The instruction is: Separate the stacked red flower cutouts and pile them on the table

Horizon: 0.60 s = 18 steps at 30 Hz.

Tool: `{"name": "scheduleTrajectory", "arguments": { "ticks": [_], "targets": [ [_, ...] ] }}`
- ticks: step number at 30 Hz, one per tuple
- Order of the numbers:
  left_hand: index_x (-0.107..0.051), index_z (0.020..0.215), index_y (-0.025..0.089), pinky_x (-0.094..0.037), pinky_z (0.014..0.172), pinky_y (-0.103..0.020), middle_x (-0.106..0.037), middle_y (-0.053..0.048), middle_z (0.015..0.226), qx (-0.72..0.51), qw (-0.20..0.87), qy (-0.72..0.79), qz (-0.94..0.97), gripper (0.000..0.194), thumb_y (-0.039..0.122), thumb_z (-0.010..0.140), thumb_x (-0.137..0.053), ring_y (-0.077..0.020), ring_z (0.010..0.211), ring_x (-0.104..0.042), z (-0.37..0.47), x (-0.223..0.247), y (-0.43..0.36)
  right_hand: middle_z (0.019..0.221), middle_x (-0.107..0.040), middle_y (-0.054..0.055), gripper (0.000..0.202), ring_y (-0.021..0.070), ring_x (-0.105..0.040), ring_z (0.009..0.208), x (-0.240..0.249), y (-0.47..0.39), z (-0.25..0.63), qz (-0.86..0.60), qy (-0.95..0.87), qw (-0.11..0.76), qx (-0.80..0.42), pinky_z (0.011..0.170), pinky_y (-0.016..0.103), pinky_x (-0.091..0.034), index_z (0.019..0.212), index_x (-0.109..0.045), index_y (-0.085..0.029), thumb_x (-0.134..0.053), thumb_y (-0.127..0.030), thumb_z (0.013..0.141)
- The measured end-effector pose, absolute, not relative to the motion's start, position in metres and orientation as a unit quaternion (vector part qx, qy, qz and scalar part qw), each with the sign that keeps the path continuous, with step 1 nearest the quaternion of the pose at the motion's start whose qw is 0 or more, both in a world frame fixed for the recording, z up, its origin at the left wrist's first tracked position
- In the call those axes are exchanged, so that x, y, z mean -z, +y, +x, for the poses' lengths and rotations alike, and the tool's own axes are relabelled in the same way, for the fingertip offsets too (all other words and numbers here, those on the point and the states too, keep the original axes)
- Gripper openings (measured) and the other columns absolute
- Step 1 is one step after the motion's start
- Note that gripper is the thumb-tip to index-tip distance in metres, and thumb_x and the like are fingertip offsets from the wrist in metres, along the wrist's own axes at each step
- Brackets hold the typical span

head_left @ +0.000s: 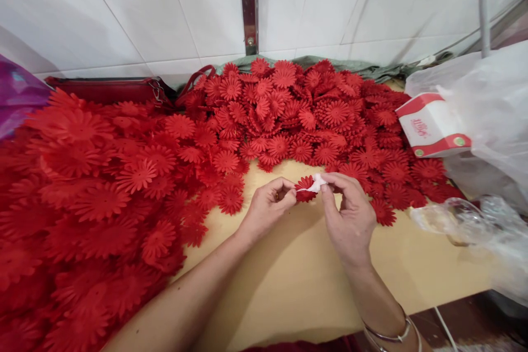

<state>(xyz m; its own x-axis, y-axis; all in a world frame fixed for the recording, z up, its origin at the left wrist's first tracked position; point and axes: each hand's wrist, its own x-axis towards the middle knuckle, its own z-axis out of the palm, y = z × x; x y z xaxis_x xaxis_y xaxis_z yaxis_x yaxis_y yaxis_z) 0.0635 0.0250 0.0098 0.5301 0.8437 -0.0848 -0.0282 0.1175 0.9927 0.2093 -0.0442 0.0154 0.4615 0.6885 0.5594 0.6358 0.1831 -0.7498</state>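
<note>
White soft twisted strip (pixel 317 182) spans the gap between the two hands, above the middle of the table.

Largest is the pale tiled wall (pixel 206 5) across the back. Below it, a heap of thin red daisy-shaped petal discs (pixel 99 198) covers the left side and continues along the far side. The light wood-coloured table (pixel 289 280) shows bare in front of the heap. At the right hang cloudy translucent plastic bags (pixel 495 115); a long dark red case (pixel 103 89) lies behind the heap at the left. A white box with red bands (pixel 433 125) sits tilted beside the bags.

The right hand (pixel 350 217) has thumb and forefinger pinched on the strip's thick, tufted end; silvery bracelets (pixel 396 335) ring that wrist. The left hand (pixel 270 201) has thumb and forefinger closed on its thin tail. A single red disc (pixel 306 196) shows just beneath the strip, between the fingertips; whether it is held cannot be told.

The strip's long axis runs mostly left to right, slightly tilted: thin tail pointing left and a little nearer the person, thick end right and slightly farther away.
</note>
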Motion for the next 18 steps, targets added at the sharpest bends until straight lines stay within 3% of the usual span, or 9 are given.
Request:
{"name": "scheduleTrajectory", "arguments": {
  "ticks": [8,18],
  "targets": [
    [-0.064,0.08,0.015,-0.056,0.078,-0.027,-0.068,0.0,0.08,-0.366,0.739,0.353,0.442,0.034,0.044,0.074,-0.08,-0.0115,0.072,-0.063,0.0651,-0.0106,0.0329,0.106,-0.072,0.007,0.024,0.0208,-0.067,0.102,-0.0151,-0.0445,0.2065,-0.619,-0.587,0.522,0.035,0.095,0.042,-0.056,0.111,-0.07,-0.023,-0.062,-0.011,0.092],
    [-0.07,0.091,0.015,-0.054,0.088,-0.029,-0.07,-0.003,0.091,-0.342,0.758,0.301,0.467,0.033,0.046,0.081,-0.077,-0.0128,0.082,-0.065,0.061,-0.0084,0.033,0.111,-0.07,0.008,0.022,0.0216,-0.067,0.106,-0.0141,-0.0436,0.2034,-0.622,-0.608,0.493,-0.022,0.096,0.045,-0.057,0.114,-0.068,-0.024,-0.065,-0.02,0.093]
  ]
}}
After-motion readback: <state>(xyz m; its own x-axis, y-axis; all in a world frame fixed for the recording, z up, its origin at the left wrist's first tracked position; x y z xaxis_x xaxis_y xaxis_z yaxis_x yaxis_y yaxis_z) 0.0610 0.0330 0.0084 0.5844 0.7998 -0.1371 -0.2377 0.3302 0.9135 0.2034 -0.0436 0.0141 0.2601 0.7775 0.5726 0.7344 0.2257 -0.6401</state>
